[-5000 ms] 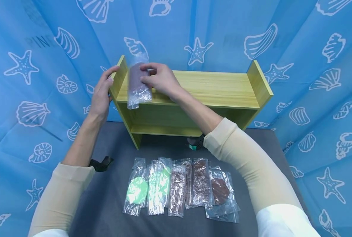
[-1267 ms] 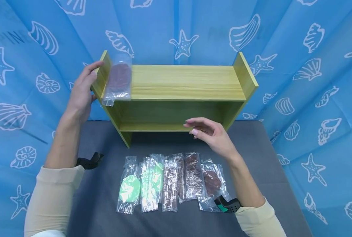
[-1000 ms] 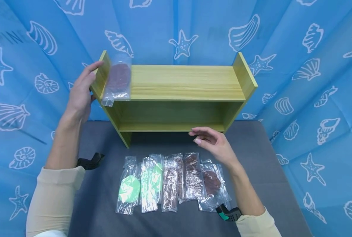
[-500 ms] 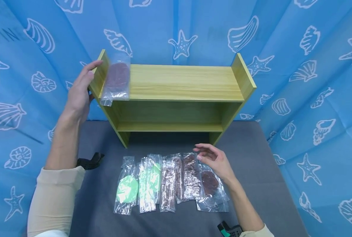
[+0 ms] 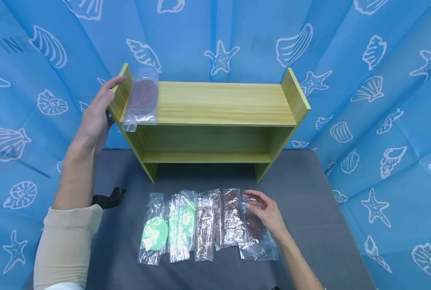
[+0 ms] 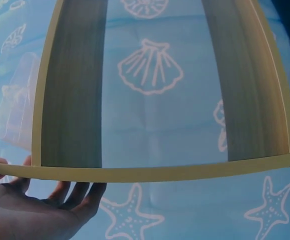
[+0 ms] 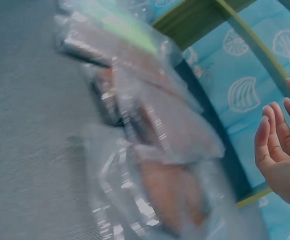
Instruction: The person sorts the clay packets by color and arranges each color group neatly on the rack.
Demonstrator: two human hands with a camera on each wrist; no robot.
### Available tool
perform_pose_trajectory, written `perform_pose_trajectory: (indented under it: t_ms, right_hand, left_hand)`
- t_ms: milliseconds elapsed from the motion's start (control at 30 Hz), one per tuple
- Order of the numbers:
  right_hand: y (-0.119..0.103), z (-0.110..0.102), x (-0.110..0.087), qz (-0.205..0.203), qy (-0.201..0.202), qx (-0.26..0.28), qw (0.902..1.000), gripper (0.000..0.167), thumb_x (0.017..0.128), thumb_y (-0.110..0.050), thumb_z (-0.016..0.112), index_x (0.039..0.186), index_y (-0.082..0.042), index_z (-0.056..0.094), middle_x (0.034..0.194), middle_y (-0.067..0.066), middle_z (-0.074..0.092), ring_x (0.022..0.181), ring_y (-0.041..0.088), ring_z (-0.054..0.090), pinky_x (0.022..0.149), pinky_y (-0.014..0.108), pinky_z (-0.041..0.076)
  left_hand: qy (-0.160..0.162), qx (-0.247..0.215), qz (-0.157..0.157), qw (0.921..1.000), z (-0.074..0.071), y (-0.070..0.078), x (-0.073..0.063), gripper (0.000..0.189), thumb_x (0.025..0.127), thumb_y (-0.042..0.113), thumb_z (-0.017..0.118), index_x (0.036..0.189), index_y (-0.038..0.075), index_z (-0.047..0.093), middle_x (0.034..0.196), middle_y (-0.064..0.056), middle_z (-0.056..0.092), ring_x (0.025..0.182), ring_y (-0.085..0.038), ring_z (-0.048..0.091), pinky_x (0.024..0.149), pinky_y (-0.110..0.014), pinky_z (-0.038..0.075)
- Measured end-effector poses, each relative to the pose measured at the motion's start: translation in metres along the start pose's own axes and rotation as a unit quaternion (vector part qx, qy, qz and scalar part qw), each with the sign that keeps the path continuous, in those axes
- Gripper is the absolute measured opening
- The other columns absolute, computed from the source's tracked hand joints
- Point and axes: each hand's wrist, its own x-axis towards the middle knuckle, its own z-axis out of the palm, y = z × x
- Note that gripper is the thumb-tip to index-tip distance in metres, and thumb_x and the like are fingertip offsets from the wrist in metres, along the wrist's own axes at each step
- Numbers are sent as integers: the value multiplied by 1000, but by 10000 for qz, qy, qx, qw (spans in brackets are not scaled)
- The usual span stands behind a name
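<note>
My left hand grips the left side panel of a light wooden shelf, with fingers at its edge and along its outer face in the left wrist view. A clear bag with a dark reddish, flat oval piece stands on the upper board, against that panel. My right hand hovers over the right end of a row of bags, fingers loosely bent and holding nothing. Below it lies a bag with a round brown piece. Left of that are bags with brown contents and bags with light green pieces.
The bags lie on a dark grey tabletop in front of the shelf, some overlapping. The lower board runs under the upper one. A blue curtain with shell and starfish prints hangs behind and at both sides.
My right hand set the dark reddish bag on the upper board, let go, and came down to the right end of the row. My left hand stays on the side panel.
</note>
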Motion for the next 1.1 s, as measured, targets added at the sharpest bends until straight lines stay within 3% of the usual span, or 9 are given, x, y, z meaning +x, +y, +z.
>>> perform_pose_trajectory:
  t_ms: [167, 500, 633, 733, 933, 1100]
  right_hand:
    - [16, 1, -7, 394, 242, -115, 9989, 44, 92, -5, 70, 134, -1, 57, 129, 25, 60, 102, 27, 65, 75, 35, 55]
    - [42, 9, -11, 869, 729, 140, 9934, 41, 88, 5, 70, 128, 1, 61, 125, 25, 62, 93, 20, 68, 77, 28, 55]
    - [48, 13, -11, 1181, 900, -10, 9889, 41, 87, 3, 73, 126, -2, 64, 112, 23, 67, 91, 15, 67, 76, 26, 55]
    - [50, 17, -12, 1332, 933, -250, 9864, 42, 85, 1, 75, 126, -2, 64, 106, 21, 68, 93, 19, 68, 76, 24, 54]
    - [48, 21, -12, 1200, 794, -519, 9882, 47, 84, 2, 76, 128, 2, 62, 113, 21, 66, 103, 30, 64, 81, 21, 52]
    - [49, 24, -10, 1036, 616, -696, 9903, 49, 82, 0, 79, 128, 2, 63, 111, 18, 64, 101, 28, 61, 81, 21, 51]
  left_hand:
    - [-83, -16, 18, 10000, -1, 0, 0, 46, 108, 39, 29, 153, 31, 34, 152, -5, 21, 133, -24, 25, 111, -46, 14]
    - [-112, -98, 3, 9999, -1, 0, 1, 46, 108, 38, 29, 153, 30, 34, 154, -4, 19, 136, -23, 22, 114, -45, 12]
    - [-132, -221, 24, 9997, -2, -1, 1, 45, 108, 37, 30, 153, 30, 35, 154, -3, 19, 137, -23, 21, 113, -43, 13]
    - [-147, -281, 65, 9995, -2, -1, 1, 45, 108, 36, 30, 152, 29, 36, 154, -3, 18, 137, -23, 20, 112, -44, 13]
    - [-112, -403, 102, 9991, -1, -2, 1, 44, 108, 34, 32, 151, 28, 38, 153, -3, 20, 135, -22, 22, 111, -42, 14]
    - [-68, -465, 137, 9988, -2, -5, 1, 44, 108, 33, 34, 151, 28, 38, 150, -3, 22, 131, -22, 27, 107, -41, 17]
